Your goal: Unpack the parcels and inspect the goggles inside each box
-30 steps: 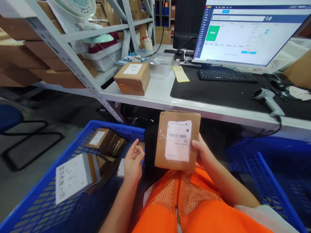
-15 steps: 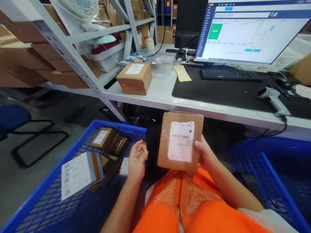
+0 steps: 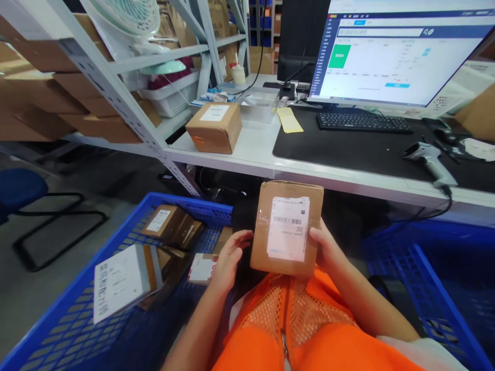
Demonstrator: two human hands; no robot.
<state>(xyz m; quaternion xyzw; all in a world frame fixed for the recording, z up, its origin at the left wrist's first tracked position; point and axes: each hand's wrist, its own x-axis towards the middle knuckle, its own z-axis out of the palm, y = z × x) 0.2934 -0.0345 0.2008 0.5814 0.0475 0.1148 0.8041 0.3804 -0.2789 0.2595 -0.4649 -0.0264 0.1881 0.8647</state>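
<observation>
A brown cardboard box (image 3: 261,237) with a white shipping label (image 3: 288,229) is held up in front of my orange vest. My right hand (image 3: 327,245) grips its right side, thumb on the front face and the other fingers hidden behind. Just left of the box, my left hand (image 3: 232,257) is empty, its fingers apart and pointing toward the box's left edge without clearly touching it. Below and left stands a blue plastic crate (image 3: 77,278) holding several parcels, among them a white-labelled packet (image 3: 119,281) and a small brown box (image 3: 162,221).
On the desk ahead are another taped box (image 3: 214,129), a yellow paper pad (image 3: 290,120), a keyboard (image 3: 363,122), a barcode scanner (image 3: 431,162) and a lit monitor (image 3: 386,62). A second blue crate (image 3: 436,288) stands at right. Metal shelving (image 3: 127,103) rises at left.
My left hand has moved right and up toward the box, and its fingers have stretched out. The box stays in my right hand at nearly the same place.
</observation>
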